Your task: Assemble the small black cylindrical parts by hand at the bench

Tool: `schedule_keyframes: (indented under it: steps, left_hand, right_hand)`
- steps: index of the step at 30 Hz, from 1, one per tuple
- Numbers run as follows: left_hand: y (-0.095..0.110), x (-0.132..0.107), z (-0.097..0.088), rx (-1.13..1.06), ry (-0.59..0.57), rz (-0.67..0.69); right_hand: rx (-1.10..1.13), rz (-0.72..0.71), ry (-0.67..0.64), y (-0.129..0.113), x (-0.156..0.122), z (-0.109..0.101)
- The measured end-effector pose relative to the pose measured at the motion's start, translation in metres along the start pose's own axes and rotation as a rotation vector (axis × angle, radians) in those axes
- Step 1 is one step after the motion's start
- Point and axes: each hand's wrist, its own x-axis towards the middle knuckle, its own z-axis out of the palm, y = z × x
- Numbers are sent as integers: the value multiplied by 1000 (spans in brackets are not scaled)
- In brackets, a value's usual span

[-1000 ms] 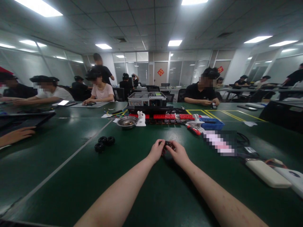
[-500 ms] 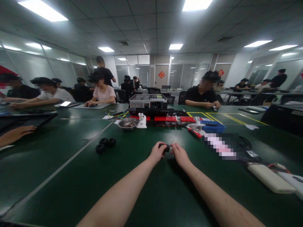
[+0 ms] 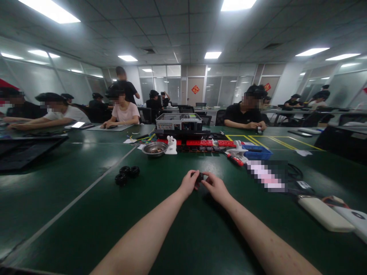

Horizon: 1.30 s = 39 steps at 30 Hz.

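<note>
Over the green table [image 3: 183, 229], my left hand [image 3: 188, 185] is closed around a small black wheel [image 3: 200, 177], mostly hidden by the fingers. My right hand [image 3: 216, 186] pinches the wheel from the other side, thumb and fingertips against it. Three more black wheels [image 3: 125, 175] of like size lie close together to the left of my hands. Whatever fine detail the held wheel has is too small to make out.
Beyond my hands stand a metal bowl [image 3: 155, 149] of small parts, a white bracket [image 3: 171, 146], red strips [image 3: 200, 143] and an open computer case [image 3: 179, 122]. Rightward are a red-handled tool [image 3: 235, 159], a blue tray [image 3: 259, 154] and a cream-coloured block [image 3: 325, 214]. People sit around.
My right hand has come in against the wheel, closing the small gap between them. Another person's hand at the left edge has gone from view.
</note>
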Motion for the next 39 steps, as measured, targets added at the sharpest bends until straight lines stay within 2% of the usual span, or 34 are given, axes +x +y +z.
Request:
schedule_keyframes:
  steps: [5, 10, 20, 27, 32, 36, 39]
  left_hand:
    - [0, 1, 2, 0, 27, -14]
    - [3, -1, 3, -20, 32, -27]
    - [10, -6, -4, -109, -98, -28]
    - [-2, 2, 1, -17, -18, -27]
    - [1, 1, 1, -20, -2, -44]
    - [5, -1, -1, -43, -47, -65]
    - [7, -3, -4, -65, -119, -57]
  right_hand:
    - [5, 1, -17, -3, -2, 0]
    - [-41, 100, 14, -2, -2, 1]
    - [-63, 52, -14, -3, -1, 2]
    - [16, -27, -44, -5, -2, -1]
    - [6, 22, -8, -4, -4, 1]
    - [-29, 117, 15, -4, -4, 2]
    - [-33, 109, 16, -5, -4, 2]
